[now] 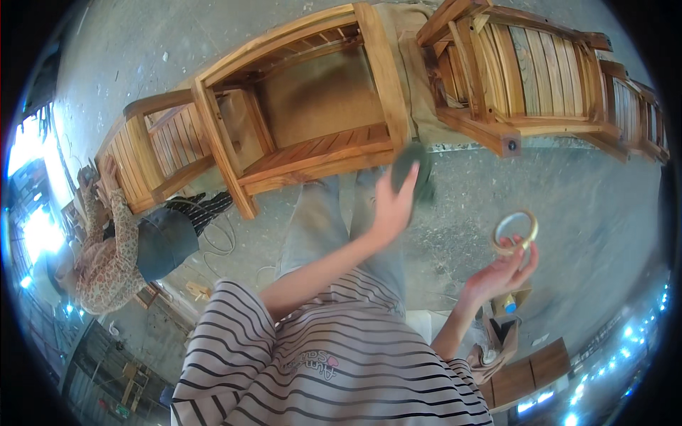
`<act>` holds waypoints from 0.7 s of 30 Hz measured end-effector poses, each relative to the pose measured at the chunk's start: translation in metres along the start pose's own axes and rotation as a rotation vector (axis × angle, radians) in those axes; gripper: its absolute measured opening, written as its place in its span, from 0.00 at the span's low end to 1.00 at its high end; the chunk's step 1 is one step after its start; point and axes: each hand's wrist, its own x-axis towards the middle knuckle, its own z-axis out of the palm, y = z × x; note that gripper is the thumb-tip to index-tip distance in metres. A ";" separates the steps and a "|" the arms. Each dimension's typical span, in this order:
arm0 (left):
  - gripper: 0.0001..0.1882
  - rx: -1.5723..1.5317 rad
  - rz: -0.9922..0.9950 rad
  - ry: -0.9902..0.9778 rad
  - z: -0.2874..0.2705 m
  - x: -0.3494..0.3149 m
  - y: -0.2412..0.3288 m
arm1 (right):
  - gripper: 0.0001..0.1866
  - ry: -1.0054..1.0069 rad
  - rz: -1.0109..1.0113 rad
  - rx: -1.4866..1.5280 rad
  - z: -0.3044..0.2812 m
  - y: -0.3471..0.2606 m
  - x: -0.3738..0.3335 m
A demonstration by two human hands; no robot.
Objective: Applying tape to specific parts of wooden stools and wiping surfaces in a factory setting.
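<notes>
My left hand is closed around a dark green pad, blurred by motion, at the right front corner of a wooden table frame. Whether the pad touches the wood I cannot tell. The frame has slats inside and lies on its side in front of my legs. Off to the right, my right hand grips a roll of tape between thumb and fingers. The roll is pale yellow and held in the air, its round opening showing.
Slatted wooden chairs stand in a row at the far right. On the left another person has both hands on a slatted wooden piece. An open carton and brown boxes sit at the lower right. A cable lies on the floor.
</notes>
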 end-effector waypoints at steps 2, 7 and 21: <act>0.18 -0.307 0.264 -0.027 0.038 0.016 0.077 | 0.16 -0.030 -0.090 -0.025 -0.001 -0.008 -0.003; 0.24 0.499 1.247 -0.358 0.142 0.075 0.108 | 0.17 -0.376 -0.021 -0.049 0.021 -0.017 -0.020; 0.14 0.242 0.206 -0.254 -0.154 -0.026 0.031 | 0.18 -1.397 0.135 -0.376 0.107 0.008 -0.112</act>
